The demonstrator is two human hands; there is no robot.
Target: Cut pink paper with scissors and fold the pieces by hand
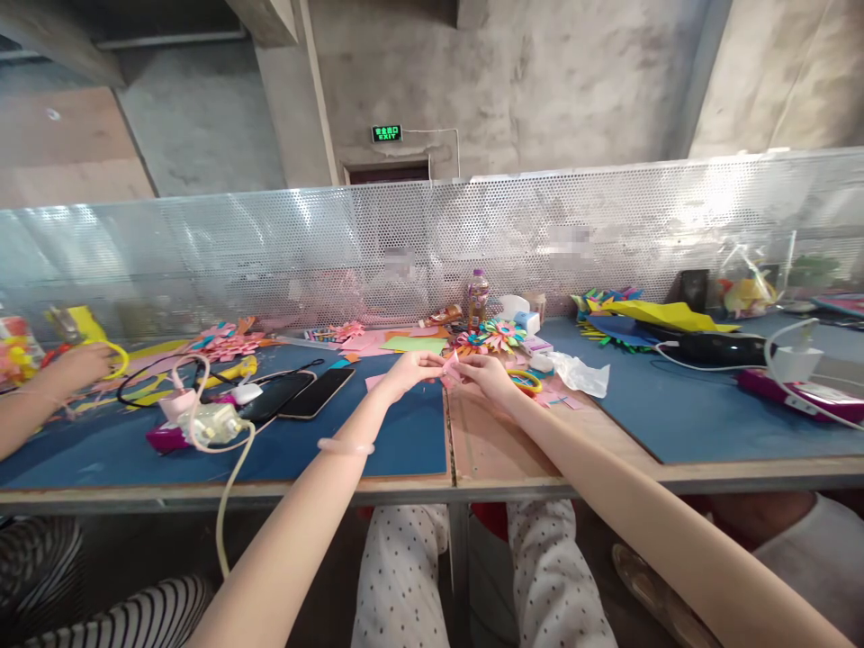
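Observation:
Both my hands meet above the table's middle seam, fingers pinched on a small piece of pink paper (450, 367). My left hand (411, 373) grips its left side, and my right hand (487, 373) has its right side. Whether the piece is folded I cannot tell at this size. Just right of my right hand lie scissors with yellow handles (525, 382), partly covered by my wrist. Behind my hands are a green paper sheet (415, 344), pink sheets (364, 343) and a multicoloured paper flower (503, 335).
A co-worker's hand (85, 367) is at the far left. A phone (319, 393) and a power strip with plugs (168, 438) lie left of me. A drink bottle (478, 297) stands behind. Clear plastic (580, 373), a black case (715, 349) and another power strip (803, 396) are to the right.

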